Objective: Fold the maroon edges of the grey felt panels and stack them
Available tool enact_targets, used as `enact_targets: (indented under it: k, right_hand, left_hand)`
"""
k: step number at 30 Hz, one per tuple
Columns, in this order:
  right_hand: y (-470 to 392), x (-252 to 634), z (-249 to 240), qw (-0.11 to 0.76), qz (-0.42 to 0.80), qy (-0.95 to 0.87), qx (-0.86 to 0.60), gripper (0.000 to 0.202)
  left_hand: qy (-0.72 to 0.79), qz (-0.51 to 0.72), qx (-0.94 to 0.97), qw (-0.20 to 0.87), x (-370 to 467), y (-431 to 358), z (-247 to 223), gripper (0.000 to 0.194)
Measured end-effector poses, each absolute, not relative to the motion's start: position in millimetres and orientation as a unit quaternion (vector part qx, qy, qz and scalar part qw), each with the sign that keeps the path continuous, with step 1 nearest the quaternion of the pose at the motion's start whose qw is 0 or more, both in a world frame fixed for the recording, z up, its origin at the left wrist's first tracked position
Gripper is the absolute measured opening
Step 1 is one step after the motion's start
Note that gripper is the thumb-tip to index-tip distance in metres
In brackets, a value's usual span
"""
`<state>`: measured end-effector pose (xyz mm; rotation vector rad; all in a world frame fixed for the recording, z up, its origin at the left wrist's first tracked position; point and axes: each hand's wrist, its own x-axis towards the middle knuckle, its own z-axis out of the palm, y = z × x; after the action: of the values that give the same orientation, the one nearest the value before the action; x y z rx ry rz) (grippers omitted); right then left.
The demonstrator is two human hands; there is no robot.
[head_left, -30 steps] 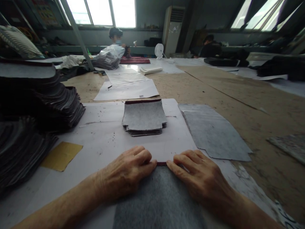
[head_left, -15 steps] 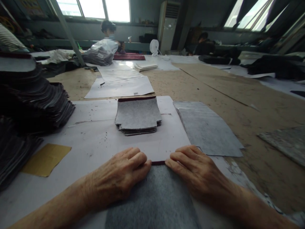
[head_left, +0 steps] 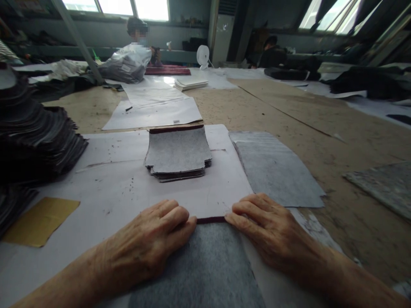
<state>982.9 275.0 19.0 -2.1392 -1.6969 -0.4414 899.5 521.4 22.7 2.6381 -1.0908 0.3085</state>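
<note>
A grey fabric panel (head_left: 205, 265) lies in front of me, its far edge turned over in a narrow dark maroon fold (head_left: 211, 220). My left hand (head_left: 157, 239) pinches the left end of that fold, fingers curled and thumb along the edge. At the right end, my right hand (head_left: 266, 224) grips the same fold with its fingers bent together. Beyond my hands sits a small stack of grey panels (head_left: 177, 149) with a maroon strip along its far edge. To the right, more grey pieces (head_left: 279, 167) lie flat.
A tall stack of dark pieces (head_left: 41, 137) rises at the left, with a tan card (head_left: 41, 220) near it. White paper (head_left: 109, 188) covers the board under the work. Farther back are a plastic bag (head_left: 126, 64), a small white fan (head_left: 203, 56) and two people.
My hands have moved slightly apart along the fold, so more of the maroon edge shows between them. The whole view has shifted a little.
</note>
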Motion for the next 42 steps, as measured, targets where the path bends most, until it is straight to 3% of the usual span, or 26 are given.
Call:
enact_targets:
  k: [6, 11, 14, 19, 27, 36, 42]
  right_hand:
    - [274.2, 981.0, 20.6, 0.144, -0.146, -0.617, -0.760, 0.028]
    - [271.8, 982.0, 14.9, 0.232, -0.165, -0.507, -0.814, 0.011]
    - [271.3, 980.7, 18.4, 0.259, -0.173, -0.464, -0.829, 0.013]
    - [294.9, 961.6, 23.9, 0.203, -0.258, -0.484, -0.811, 0.025]
    - [312.7, 937.2, 15.3, 0.106, -0.263, -0.534, -0.796, 0.037]
    - [296.2, 945.3, 20.7, 0.105, -0.286, -0.494, -0.814, 0.032]
    - [326.8, 937.6, 22.4, 0.155, -0.249, -0.512, -0.807, 0.031]
  left_hand:
    - [-0.373, 0.114, 0.912, 0.132, 901.1, 520.6, 21.6, 0.030]
    - [-0.375, 0.116, 0.910, 0.135, 900.8, 519.8, 20.6, 0.031]
    - [-0.369, 0.101, 0.914, 0.134, 899.5, 520.0, 21.4, 0.031]
    - [-0.376, 0.094, 0.912, 0.131, 899.1, 520.9, 20.2, 0.028]
    - [-0.374, 0.090, 0.913, 0.135, 900.5, 521.8, 15.9, 0.027]
    - [-0.382, 0.102, 0.912, 0.112, 901.3, 522.0, 21.5, 0.028]
    - [-0.375, 0.101, 0.911, 0.136, 901.3, 521.6, 17.8, 0.027]
